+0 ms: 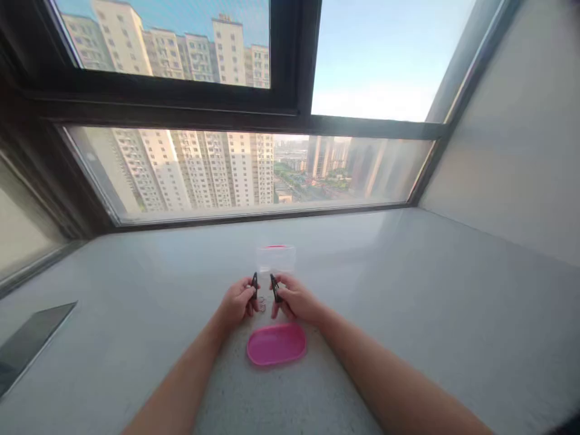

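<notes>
The left hand (238, 299) is closed around a slim black clip (254, 286), gripping it between thumb and fingers so that it stands up nearly straight. The right hand (294, 299) pinches another black clip (274, 289) in the same way, its top leaning slightly toward the left one. The two hands face each other near the middle of the white windowsill (399, 296), with a narrow gap between them. A few small, thin looped things (263, 304) show in that gap, too small to make out. Just beyond the hands, toward the sill's far edge, lies a clear bag (276, 260) with a red strip along its top. On the near side of the hands sits a pink oval tray (276, 345). A dark flat panel (34, 341) lies by the sill's left edge, well apart from the rest.
</notes>
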Motion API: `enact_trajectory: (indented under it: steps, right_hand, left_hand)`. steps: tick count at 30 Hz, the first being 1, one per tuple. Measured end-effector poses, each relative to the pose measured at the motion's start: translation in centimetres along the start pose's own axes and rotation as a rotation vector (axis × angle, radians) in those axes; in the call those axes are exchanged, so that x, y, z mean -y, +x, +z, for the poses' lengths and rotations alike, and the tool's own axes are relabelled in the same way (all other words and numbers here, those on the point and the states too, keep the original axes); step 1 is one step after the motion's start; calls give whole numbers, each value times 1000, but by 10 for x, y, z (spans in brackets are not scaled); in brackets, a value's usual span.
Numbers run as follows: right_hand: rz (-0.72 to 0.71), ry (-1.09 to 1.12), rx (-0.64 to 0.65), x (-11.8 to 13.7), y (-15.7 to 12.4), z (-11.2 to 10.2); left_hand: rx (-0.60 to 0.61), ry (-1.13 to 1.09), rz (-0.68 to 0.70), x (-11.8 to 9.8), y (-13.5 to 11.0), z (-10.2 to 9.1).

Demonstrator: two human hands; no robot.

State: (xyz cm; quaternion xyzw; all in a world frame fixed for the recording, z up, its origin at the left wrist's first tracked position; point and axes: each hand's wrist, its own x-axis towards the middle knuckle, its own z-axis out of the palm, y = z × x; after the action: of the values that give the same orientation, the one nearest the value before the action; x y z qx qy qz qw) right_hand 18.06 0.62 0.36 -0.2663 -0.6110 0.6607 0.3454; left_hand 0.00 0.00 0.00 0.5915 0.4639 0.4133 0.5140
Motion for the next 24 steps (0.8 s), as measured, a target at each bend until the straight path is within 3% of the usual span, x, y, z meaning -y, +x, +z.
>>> enact_trajectory:
  steps: [24]
  right_hand:
    - [35, -42, -28, 6, -1, 0]
  left_hand:
    - [-30, 122, 82, -2, -3, 0]
